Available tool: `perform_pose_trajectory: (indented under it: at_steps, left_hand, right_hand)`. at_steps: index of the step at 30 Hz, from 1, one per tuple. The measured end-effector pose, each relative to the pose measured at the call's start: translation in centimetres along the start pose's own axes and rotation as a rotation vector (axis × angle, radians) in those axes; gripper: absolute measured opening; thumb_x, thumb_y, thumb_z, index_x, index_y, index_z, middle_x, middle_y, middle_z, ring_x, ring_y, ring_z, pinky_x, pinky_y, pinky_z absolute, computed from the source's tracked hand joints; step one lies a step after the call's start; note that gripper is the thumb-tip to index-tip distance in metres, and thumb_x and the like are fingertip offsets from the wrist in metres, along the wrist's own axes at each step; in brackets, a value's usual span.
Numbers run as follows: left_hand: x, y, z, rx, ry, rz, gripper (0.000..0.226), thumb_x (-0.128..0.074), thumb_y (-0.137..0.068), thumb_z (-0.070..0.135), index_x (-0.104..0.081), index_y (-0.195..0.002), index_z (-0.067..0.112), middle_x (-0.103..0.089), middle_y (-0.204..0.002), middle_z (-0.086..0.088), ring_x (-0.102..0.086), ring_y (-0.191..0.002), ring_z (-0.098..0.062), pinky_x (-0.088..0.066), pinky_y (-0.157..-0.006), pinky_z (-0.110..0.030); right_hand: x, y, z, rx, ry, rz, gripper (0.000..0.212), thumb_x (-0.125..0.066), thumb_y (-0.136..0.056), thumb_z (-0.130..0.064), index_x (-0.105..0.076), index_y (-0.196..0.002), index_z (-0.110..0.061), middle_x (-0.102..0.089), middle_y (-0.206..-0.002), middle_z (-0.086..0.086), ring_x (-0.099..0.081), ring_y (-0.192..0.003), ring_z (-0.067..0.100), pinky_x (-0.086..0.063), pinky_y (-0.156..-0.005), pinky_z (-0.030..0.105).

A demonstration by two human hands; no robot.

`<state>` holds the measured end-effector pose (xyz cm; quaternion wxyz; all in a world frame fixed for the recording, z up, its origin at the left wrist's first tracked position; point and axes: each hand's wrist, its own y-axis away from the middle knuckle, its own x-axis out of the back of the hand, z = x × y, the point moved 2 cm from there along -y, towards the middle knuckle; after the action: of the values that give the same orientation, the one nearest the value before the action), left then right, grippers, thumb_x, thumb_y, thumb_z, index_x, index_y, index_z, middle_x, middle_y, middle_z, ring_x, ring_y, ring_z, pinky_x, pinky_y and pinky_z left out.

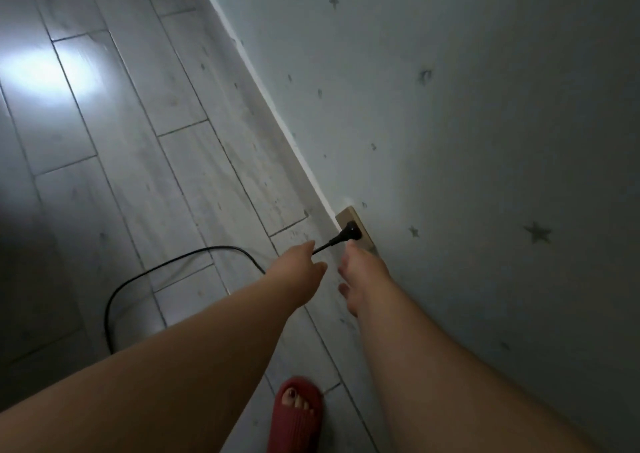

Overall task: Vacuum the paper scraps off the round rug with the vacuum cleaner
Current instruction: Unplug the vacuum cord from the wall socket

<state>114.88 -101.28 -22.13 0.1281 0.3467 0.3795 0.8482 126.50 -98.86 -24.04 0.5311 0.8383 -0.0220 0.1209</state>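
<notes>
Neither the vacuum cleaner nor the round rug with its scraps is in view. A black plug (350, 229) sits in a beige wall socket (347, 217) low on the wall. Its black power cord (152, 269) loops back over the floor and passes under my left forearm. My left hand (304, 259) pinches the cord a short way behind the plug. My right hand (362, 269) is beside the socket with its fingers loosely spread, one fingertip close to the socket plate, and it holds nothing.
A pale wall with grey star stickers (537, 232) fills the right side and meets the grey plank floor (145, 113) along a white skirting line. My foot in a red slipper (298, 414) stands near the wall at the bottom.
</notes>
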Motion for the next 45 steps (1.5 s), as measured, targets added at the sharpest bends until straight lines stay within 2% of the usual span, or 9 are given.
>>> perform_pose_trajectory:
  at_steps: [4,8,12,16,21,27,32,39,45]
  left_hand:
    - [-1.3,-3.5,-0.5,0.024,-0.006,-0.011,0.053,-0.042,-0.1,0.033,-0.028,-0.148,0.017,-0.036,-0.15,-0.008,-0.039,-0.134,-0.024,-0.033,-0.106,-0.032]
    - [-1.7,-5.3,-1.4,0.0,-0.087,0.021,0.03,-0.042,-0.099,0.024,-0.057,-0.123,0.016,-0.055,-0.112,-0.008,-0.059,-0.094,-0.024,-0.047,-0.075,-0.031]
    - [-0.6,-5.4,-2.5,0.043,-0.221,-0.062,0.031,-0.042,-0.1,0.018,-0.055,-0.128,0.017,-0.054,-0.12,-0.009,-0.056,-0.107,-0.024,-0.046,-0.086,-0.031]
    - [1.0,-4.1,-4.8,0.153,-0.188,-0.119,0.034,-0.042,-0.1,0.02,-0.054,-0.131,0.014,-0.054,-0.128,-0.01,-0.054,-0.115,-0.026,-0.043,-0.093,-0.031]
    - [3.1,-0.3,-5.6,0.062,-0.025,0.049,0.034,-0.043,-0.1,0.022,-0.055,-0.131,0.02,-0.06,-0.122,-0.007,-0.056,-0.109,-0.023,-0.043,-0.084,-0.028]
    - [6.6,4.2,-3.6,-0.009,0.228,0.121,0.037,-0.048,-0.098,0.024,-0.052,-0.135,0.024,-0.062,-0.122,-0.006,-0.058,-0.105,-0.022,-0.045,-0.082,-0.026]
    - [9.1,10.1,-2.1,-0.088,0.272,0.111,0.035,-0.048,-0.098,0.023,-0.055,-0.132,0.02,-0.063,-0.115,-0.007,-0.055,-0.084,-0.014,-0.041,-0.052,-0.013]
    - [9.3,19.1,-0.1,-0.161,0.215,0.047,0.029,-0.053,-0.096,0.023,-0.063,-0.123,0.019,-0.065,-0.113,-0.009,-0.062,-0.1,-0.024,-0.048,-0.077,-0.028]
    - [6.3,24.4,0.7,-0.2,0.137,-0.005,0.028,-0.052,-0.096,0.024,-0.063,-0.121,0.018,-0.065,-0.114,-0.006,-0.062,-0.095,-0.023,-0.046,-0.078,-0.027]
  right_hand:
    - [-1.7,-3.7,-0.1,-0.062,-0.151,-0.039,0.042,-0.042,-0.104,-0.044,-0.06,-0.123,-0.012,-0.062,-0.117,0.007,-0.055,-0.119,0.027,-0.045,-0.091,0.04]
    - [-2.8,-5.3,0.7,-0.035,-0.188,-0.001,0.027,-0.042,-0.106,-0.032,-0.063,-0.091,-0.026,-0.068,-0.108,-0.005,-0.059,-0.102,0.01,-0.046,-0.074,0.028]
    - [-3.4,-4.9,1.4,0.007,-0.188,-0.026,0.026,-0.037,-0.108,-0.029,-0.061,-0.099,-0.025,-0.073,-0.104,-0.006,-0.06,-0.106,0.012,-0.047,-0.093,0.038]
    - [-5.5,-2.5,1.2,0.013,-0.084,-0.131,0.025,-0.037,-0.108,-0.031,-0.059,-0.099,-0.025,-0.073,-0.104,-0.007,-0.045,-0.137,0.036,-0.036,-0.112,0.048]
    - [-7.3,0.6,-0.4,0.149,-0.061,-0.165,0.024,-0.038,-0.108,-0.028,-0.059,-0.096,-0.026,-0.071,-0.114,-0.004,-0.056,-0.123,0.024,-0.039,-0.098,0.038]
    - [-7.2,6.0,-2.8,0.27,-0.059,-0.186,0.019,-0.042,-0.107,-0.028,-0.059,-0.099,-0.028,-0.071,-0.113,-0.006,-0.054,-0.119,0.014,-0.033,-0.109,0.044]
    - [-5.9,13.5,-3.0,0.366,-0.003,-0.162,0.015,-0.05,-0.104,-0.03,-0.062,-0.109,-0.022,-0.06,-0.119,-0.003,-0.049,-0.117,0.018,-0.038,-0.101,0.04]
    - [-1.4,23.5,-0.6,0.427,-0.002,-0.09,0.01,-0.055,-0.102,-0.026,-0.06,-0.111,-0.027,-0.057,-0.102,-0.007,-0.047,-0.109,0.015,-0.034,-0.093,0.033]
    - [2.3,28.6,2.9,0.426,0.084,-0.024,0.024,-0.057,-0.1,-0.025,-0.064,-0.123,-0.021,-0.061,-0.114,-0.001,-0.053,-0.114,0.019,-0.036,-0.092,0.033]
